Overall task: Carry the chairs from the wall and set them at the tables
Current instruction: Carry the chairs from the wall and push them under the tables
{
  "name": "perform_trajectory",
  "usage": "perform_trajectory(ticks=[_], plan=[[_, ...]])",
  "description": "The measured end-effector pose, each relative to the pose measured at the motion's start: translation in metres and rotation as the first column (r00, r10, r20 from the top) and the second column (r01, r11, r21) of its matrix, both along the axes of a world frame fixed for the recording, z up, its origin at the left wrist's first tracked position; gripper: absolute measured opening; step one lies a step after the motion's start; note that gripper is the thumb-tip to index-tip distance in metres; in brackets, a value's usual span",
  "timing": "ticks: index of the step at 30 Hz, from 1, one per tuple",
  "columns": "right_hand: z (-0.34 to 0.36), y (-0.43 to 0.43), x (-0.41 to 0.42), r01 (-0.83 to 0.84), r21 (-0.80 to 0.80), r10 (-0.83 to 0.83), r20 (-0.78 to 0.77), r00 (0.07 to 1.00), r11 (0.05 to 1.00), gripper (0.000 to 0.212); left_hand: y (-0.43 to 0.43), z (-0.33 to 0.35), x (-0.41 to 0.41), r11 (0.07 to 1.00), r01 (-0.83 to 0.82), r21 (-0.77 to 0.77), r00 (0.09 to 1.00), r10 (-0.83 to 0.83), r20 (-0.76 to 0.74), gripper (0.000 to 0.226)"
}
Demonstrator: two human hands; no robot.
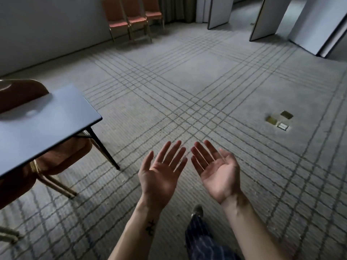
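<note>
Three red-cushioned chairs [131,17] with gold legs stand in a row against the far wall, top centre. A grey-topped table [43,124] stands at the left, with a red chair [62,158] tucked under its near side and another chair back [20,92] showing beyond it. My left hand [161,173] and my right hand [216,169] are held out in front of me, palms up, fingers straight, holding nothing. Both hands are far from the wall chairs.
Carpet with crossing line patterns covers the floor [187,87] between me and the wall. A floor socket box [279,120] with brass lids sits at the right. Folding partition panels [266,17] stand at the top right. My leg and shoe [197,212] show below.
</note>
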State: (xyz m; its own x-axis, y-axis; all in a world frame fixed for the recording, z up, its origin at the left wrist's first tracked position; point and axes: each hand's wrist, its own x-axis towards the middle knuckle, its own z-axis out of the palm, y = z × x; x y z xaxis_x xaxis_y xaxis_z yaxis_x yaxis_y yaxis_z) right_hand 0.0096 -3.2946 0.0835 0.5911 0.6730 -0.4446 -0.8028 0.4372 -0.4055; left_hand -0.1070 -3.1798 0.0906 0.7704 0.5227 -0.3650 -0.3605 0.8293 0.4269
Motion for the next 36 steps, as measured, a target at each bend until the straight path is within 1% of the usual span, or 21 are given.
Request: perform_trajectory(ticks=[5,8,10,12,15,20,24,26,30,32,35,36], plan=[[-0.008,0.096,0.104,-0.016,-0.008,0.016,-0.031,0.999,1.0,0.043,0.087,0.0,0.102,0.999,-0.042,0.005,0.999,0.042,-0.016,0.061],[0.004,0.154,0.157,-0.069,-0.011,0.069,-0.001,0.998,0.998,0.045,0.138,0.011,0.15,0.997,-0.071,0.009,0.997,0.071,0.006,0.061],[0.01,0.188,0.185,-0.121,-0.006,0.121,0.018,0.992,0.993,0.048,0.168,0.015,0.174,0.992,-0.126,-0.012,0.991,0.126,0.032,0.061],[0.012,0.222,0.212,-0.142,-0.014,0.142,0.006,0.99,0.99,0.047,0.197,0.017,0.197,0.986,-0.167,-0.02,0.985,0.168,0.026,0.061],[0.005,0.291,0.255,-0.155,-0.013,0.155,-0.011,0.988,0.988,0.045,0.261,0.009,0.238,0.984,-0.176,-0.038,0.984,0.176,-0.004,0.062],[0.0,0.411,0.312,-0.187,-0.041,0.189,0.047,0.981,0.982,0.045,0.378,-0.003,0.307,0.979,-0.203,-0.026,0.979,0.203,0.015,0.063],[0.02,0.508,0.358,-0.179,-0.036,0.182,0.087,0.979,0.983,0.047,0.476,0.014,0.351,0.981,-0.194,-0.009,0.979,0.194,0.059,0.062],[0.033,0.548,0.381,-0.175,-0.006,0.175,0.108,0.979,0.985,0.047,0.521,0.028,0.374,0.982,-0.187,0.014,0.979,0.186,0.081,0.061],[0.046,0.611,0.424,-0.125,-0.004,0.124,0.13,0.984,0.992,0.053,0.593,0.045,0.419,0.987,-0.157,0.017,0.985,0.156,0.069,0.06],[0.043,0.641,0.449,-0.113,-0.024,0.115,0.114,0.987,0.993,0.054,0.625,0.041,0.442,0.99,-0.144,0.012,0.987,0.142,0.074,0.06],[0.03,0.688,0.491,-0.137,-0.045,0.141,0.081,0.987,0.99,0.046,0.669,0.028,0.484,0.986,-0.162,-0.033,0.985,0.164,0.053,0.06],[0.03,0.692,0.494,-0.129,-0.04,0.132,0.081,0.988,0.991,0.045,0.673,0.027,0.486,0.985,-0.169,-0.043,0.983,0.172,0.06,0.061]])
